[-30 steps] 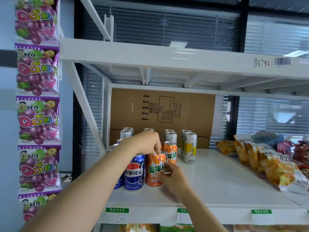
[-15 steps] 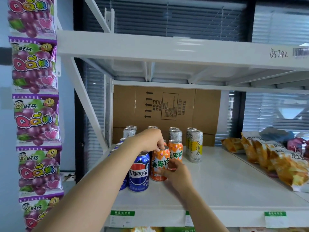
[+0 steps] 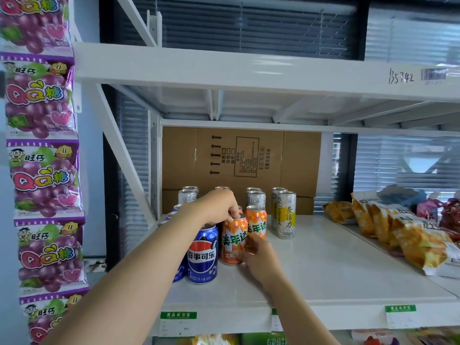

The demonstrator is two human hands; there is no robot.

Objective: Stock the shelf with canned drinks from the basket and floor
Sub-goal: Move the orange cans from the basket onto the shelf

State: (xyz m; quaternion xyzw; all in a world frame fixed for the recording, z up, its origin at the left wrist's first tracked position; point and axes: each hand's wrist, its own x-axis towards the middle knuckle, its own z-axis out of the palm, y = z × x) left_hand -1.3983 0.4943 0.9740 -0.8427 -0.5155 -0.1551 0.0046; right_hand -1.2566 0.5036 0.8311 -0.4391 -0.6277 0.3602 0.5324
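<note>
An orange can (image 3: 233, 239) stands upright at the front of the white shelf (image 3: 336, 275), between a blue Pepsi can (image 3: 202, 255) and a second orange can (image 3: 257, 221). My left hand (image 3: 220, 206) comes over the top and pinches the front orange can's rim with its fingertips. My right hand (image 3: 258, 257) grips the same can low on its right side. Behind stand several silver cans (image 3: 256, 199) and a tall silver-and-yellow can (image 3: 286, 215). More blue cans (image 3: 174, 215) line up behind the Pepsi can, mostly hidden by my left arm.
A cardboard box (image 3: 239, 158) fills the back of the shelf. Snack bags (image 3: 403, 230) lie at the right. Purple candy packets (image 3: 42, 170) hang in a strip at the left. The diagonal brace (image 3: 119, 150) and upper shelf beam (image 3: 249, 70) bound the opening.
Both hands stay on the front orange can. The can and hands have barely shifted on the shelf; the view has tilted slightly.
</note>
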